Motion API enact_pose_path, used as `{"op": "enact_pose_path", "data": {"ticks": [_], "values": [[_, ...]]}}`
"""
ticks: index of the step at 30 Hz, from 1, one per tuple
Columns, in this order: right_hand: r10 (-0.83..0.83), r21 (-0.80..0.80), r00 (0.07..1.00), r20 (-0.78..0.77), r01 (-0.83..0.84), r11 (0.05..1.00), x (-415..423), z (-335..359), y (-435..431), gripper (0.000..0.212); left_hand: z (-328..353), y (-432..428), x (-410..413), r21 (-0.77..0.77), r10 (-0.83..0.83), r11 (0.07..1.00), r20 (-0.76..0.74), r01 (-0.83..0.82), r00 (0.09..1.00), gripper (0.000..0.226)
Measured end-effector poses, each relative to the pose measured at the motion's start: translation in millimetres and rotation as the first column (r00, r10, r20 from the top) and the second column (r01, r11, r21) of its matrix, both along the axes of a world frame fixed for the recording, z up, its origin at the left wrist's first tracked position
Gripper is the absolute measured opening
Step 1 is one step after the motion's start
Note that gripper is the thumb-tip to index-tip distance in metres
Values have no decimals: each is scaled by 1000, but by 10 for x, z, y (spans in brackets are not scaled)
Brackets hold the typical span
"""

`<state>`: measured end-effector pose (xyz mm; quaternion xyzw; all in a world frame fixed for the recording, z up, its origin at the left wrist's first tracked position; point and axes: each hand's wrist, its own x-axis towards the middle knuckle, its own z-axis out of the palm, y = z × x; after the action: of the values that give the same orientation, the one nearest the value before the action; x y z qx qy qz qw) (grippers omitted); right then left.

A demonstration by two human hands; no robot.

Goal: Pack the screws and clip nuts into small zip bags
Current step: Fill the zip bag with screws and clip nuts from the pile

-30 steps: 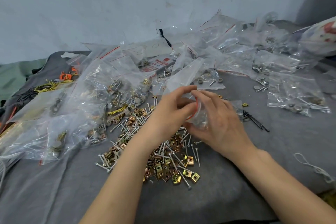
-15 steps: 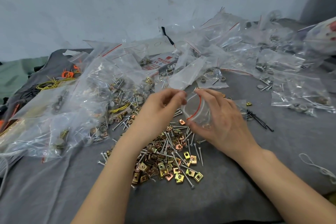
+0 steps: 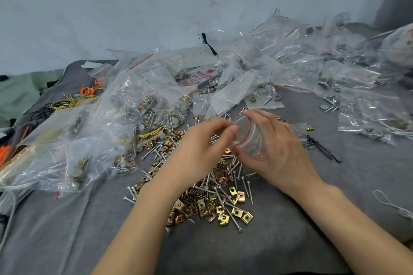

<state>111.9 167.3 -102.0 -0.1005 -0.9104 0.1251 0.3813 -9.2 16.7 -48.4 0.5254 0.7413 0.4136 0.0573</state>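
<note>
Cloth: grey cloth covers the work surface; both bare forearms reach out over it.
Loose parts: pile of screws and clip nuts lies on the cloth under and between the wrists – brass-coloured nuts mixed with silver screws.
Left hand: fingers curled, fingertips bunched against the red-lined mouth of the small zip bag, pinching its rim.
Right hand: half closed round the bag; forefinger over the top, thumb under, the bag cupped against the palm.
Bag position: held just above the far edge of the pile, mouth bowed open toward the left hand; contents too blurred to tell.
Right side: black ties just beyond the right hand; white cord near the cloth's edge.
Left side: heap of filled bags – yellow wires behind it.
Far: more clear bags piled against the wall.
</note>
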Motion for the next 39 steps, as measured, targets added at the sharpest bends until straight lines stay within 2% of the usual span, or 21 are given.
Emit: {"op": "enact_pose_path", "data": {"ticks": [2, 5, 13, 21, 30, 33, 37, 39], "values": [[1, -1, 1000, 13, -1, 1000, 2, 15, -7, 72, -22, 5, -120, -15, 113, 993, 1, -113, 994, 20], [3, -5, 1000, 16, -3, 1000, 11, 21, -11, 72, -84, 42, -288, -142, 242, 957, -85, -252, 967, 24], [5, -10, 1000, 25, -5, 1000, 24, 18, -9, 70, -199, 367, -466, -451, 213, 814, -356, -367, 910, 38], [5, -27, 1000, 23, -5, 1000, 10, 13, 3, 69, -262, 549, -527, -485, 171, 798, -385, -357, 907, 42], [13, -35, 999, 36, -11, 999, 16, 12, 3, 69, -164, 377, -534, -522, 155, 784, -359, -336, 920, 22], [10, -34, 999, 39, -9, 999, 19, 10, 9, 69, -134, 293, -513, -497, 148, 810, -340, -310, 929, 20], [9, -33, 999, 40, -8, 999, 27, 5, 7, 69, -94, 167, -510, -424, 175, 855, -309, -300, 935, 32], [7, -29, 999, 38, -6, 1000, 25, 2, 6, 69, -98, 98, -517, -403, 178, 868, -291, -289, 940, 30]]}}
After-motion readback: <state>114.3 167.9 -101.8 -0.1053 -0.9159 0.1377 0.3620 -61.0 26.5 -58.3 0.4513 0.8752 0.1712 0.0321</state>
